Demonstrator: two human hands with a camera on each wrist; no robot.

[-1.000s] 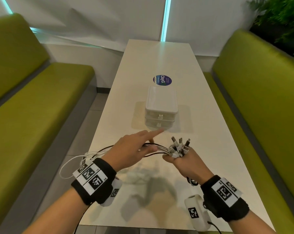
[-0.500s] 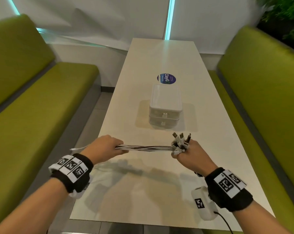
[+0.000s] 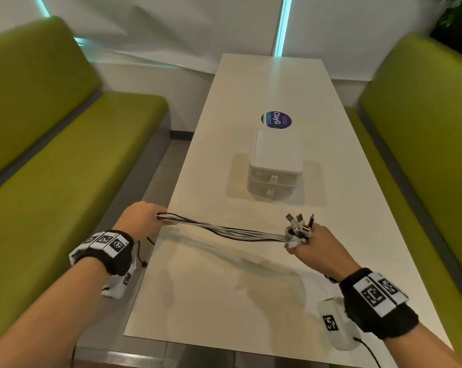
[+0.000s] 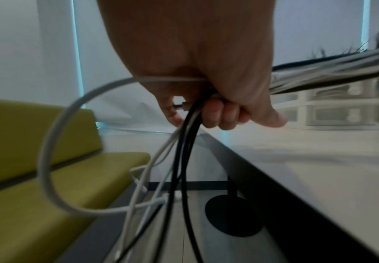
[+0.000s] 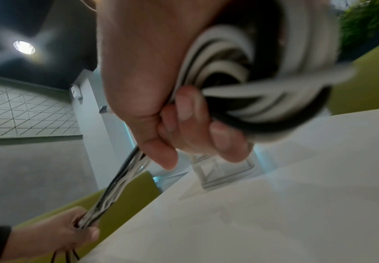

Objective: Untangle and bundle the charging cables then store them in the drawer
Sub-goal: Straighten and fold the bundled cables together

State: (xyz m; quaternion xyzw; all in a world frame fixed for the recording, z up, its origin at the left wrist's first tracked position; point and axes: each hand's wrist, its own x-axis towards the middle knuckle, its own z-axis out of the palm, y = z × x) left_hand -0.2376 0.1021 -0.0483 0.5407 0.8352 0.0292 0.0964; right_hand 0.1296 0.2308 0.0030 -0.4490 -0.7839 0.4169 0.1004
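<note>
Several black and white charging cables stretch taut between my two hands above the near part of the table. My right hand grips one end, with several plugs sticking up from the fist and looped cable wound at the hand. My left hand, out past the table's left edge, is closed round the cables; their loose tails hang toward the floor. A small white drawer unit with two shut drawers stands at mid table, beyond both hands.
The long white table has a round purple sticker behind the drawer unit. Green benches run along both sides. The table's black round foot stands on the floor below the left edge. Plants are at the far right.
My left hand closed on the cables and slid left along them, past the table's left edge, pulling the bunch straight. The right hand stayed put, holding the plug ends.
</note>
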